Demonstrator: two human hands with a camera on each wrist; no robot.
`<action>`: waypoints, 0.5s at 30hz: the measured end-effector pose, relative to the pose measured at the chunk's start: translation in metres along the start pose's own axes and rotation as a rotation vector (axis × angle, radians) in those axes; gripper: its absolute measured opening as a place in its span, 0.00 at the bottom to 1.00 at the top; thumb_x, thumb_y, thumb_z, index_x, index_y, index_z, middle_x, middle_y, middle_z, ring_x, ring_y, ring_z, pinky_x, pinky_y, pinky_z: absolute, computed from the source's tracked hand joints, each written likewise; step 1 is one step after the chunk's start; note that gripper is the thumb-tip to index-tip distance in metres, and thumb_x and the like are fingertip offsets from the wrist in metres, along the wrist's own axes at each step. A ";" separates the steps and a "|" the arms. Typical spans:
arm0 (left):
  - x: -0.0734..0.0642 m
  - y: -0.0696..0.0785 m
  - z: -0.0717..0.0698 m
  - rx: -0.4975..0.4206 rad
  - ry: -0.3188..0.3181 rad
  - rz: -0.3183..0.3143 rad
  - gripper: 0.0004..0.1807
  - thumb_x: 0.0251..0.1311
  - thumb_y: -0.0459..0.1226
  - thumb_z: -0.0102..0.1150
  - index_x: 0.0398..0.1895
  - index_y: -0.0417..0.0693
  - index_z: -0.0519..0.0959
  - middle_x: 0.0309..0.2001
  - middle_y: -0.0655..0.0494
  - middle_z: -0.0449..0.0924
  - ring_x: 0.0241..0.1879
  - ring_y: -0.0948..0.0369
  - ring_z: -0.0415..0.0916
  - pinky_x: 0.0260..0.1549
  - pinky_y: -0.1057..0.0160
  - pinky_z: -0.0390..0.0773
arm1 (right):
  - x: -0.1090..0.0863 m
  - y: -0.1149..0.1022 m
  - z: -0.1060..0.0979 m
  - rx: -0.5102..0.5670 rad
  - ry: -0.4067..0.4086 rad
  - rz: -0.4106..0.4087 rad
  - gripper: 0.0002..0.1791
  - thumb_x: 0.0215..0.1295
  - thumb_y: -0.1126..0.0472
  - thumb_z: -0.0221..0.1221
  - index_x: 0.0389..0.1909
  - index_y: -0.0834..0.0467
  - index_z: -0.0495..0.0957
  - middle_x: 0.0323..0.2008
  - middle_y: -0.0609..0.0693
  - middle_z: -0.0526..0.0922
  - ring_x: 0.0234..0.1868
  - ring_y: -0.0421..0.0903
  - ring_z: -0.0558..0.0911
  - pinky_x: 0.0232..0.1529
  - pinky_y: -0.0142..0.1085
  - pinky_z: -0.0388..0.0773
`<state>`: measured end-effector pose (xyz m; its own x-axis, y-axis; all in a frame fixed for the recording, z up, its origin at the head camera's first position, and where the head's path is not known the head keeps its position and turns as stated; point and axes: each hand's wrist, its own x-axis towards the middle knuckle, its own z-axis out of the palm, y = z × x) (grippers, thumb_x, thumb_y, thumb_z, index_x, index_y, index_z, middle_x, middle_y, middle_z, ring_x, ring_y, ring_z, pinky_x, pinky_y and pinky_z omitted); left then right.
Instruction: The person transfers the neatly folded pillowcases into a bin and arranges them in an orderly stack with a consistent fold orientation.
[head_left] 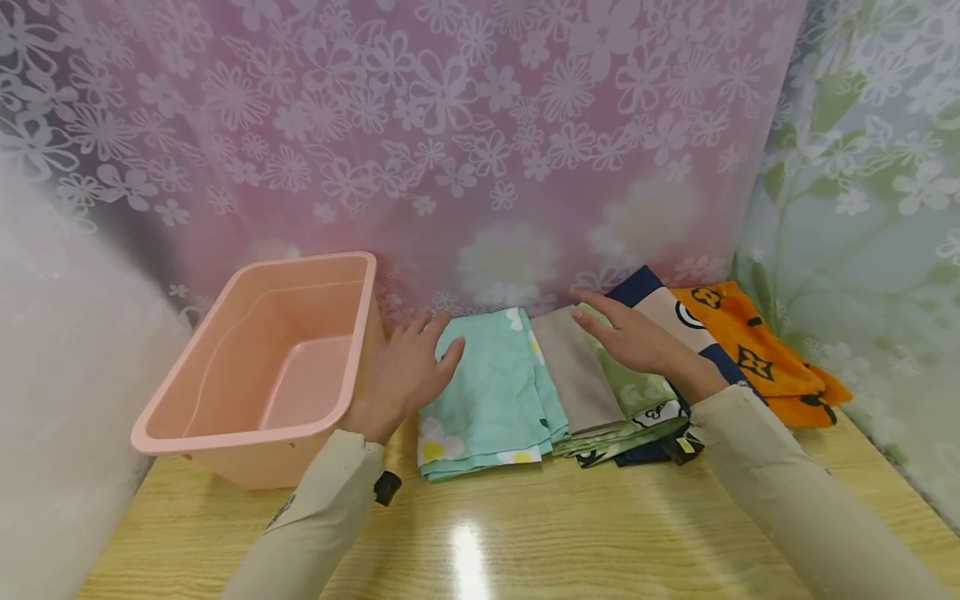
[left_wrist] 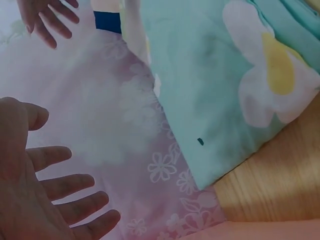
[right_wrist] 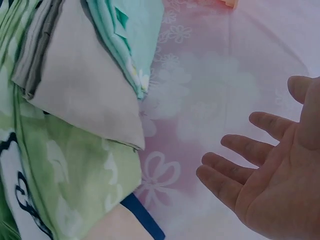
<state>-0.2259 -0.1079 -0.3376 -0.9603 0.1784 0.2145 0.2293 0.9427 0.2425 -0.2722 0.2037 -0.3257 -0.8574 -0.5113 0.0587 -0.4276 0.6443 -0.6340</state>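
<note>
My left hand (head_left: 408,371) hovers between the pink plastic tub and a folded mint-green cloth (head_left: 487,392) with white daisies, its fingers spread and holding nothing. To the right, my right hand (head_left: 637,337) is held over the row of folded cloths with fingers extended and nothing in them. Beneath and beside it lie a grey-beige cloth (head_left: 573,367), a green patterned cloth (head_left: 633,387) and a navy and beige cloth (head_left: 678,317). An orange cloth (head_left: 780,358) with dark motifs is at the right end. The cloths overlap at their edges.
The pink tub (head_left: 315,358) stands at the left on the wooden table (head_left: 525,533), with nothing visible inside. A pink floral curtain (head_left: 465,150) hangs behind, and a pale flowered one (head_left: 870,208) borders the right side.
</note>
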 end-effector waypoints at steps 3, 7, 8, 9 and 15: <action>0.002 -0.001 0.005 -0.032 -0.034 -0.014 0.32 0.71 0.56 0.37 0.71 0.52 0.62 0.68 0.46 0.61 0.67 0.47 0.57 0.61 0.43 0.60 | 0.002 0.004 0.003 0.049 -0.016 0.034 0.35 0.76 0.41 0.37 0.75 0.54 0.47 0.73 0.60 0.47 0.71 0.62 0.51 0.65 0.61 0.50; 0.004 -0.003 0.013 -0.032 -0.028 -0.027 0.30 0.70 0.55 0.39 0.69 0.50 0.65 0.67 0.46 0.63 0.67 0.48 0.56 0.59 0.43 0.64 | 0.005 0.008 0.005 0.107 -0.028 0.047 0.35 0.75 0.40 0.36 0.75 0.56 0.47 0.74 0.60 0.45 0.72 0.61 0.48 0.65 0.60 0.48; 0.004 -0.004 0.014 -0.035 -0.027 -0.035 0.30 0.70 0.55 0.40 0.69 0.51 0.66 0.67 0.47 0.64 0.67 0.48 0.57 0.59 0.43 0.64 | 0.006 0.009 0.005 0.118 -0.033 0.048 0.36 0.75 0.40 0.35 0.75 0.57 0.47 0.74 0.61 0.45 0.72 0.61 0.46 0.66 0.60 0.47; 0.005 -0.005 0.016 -0.045 -0.025 -0.042 0.30 0.70 0.55 0.41 0.68 0.50 0.67 0.66 0.47 0.64 0.66 0.48 0.58 0.59 0.44 0.64 | 0.007 0.010 0.006 0.133 -0.038 0.056 0.37 0.75 0.40 0.35 0.75 0.58 0.46 0.74 0.61 0.45 0.72 0.60 0.46 0.66 0.60 0.46; 0.007 -0.008 0.026 -0.193 -0.063 -0.119 0.29 0.70 0.54 0.43 0.67 0.47 0.67 0.64 0.47 0.68 0.61 0.48 0.65 0.58 0.47 0.65 | 0.015 0.019 0.013 0.277 -0.099 0.147 0.41 0.73 0.36 0.35 0.75 0.60 0.41 0.73 0.62 0.47 0.70 0.63 0.54 0.66 0.58 0.51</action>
<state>-0.2381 -0.1070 -0.3622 -0.9889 0.0924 0.1161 0.1346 0.8879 0.4400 -0.2894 0.2006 -0.3465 -0.8661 -0.4862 -0.1157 -0.1957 0.5429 -0.8167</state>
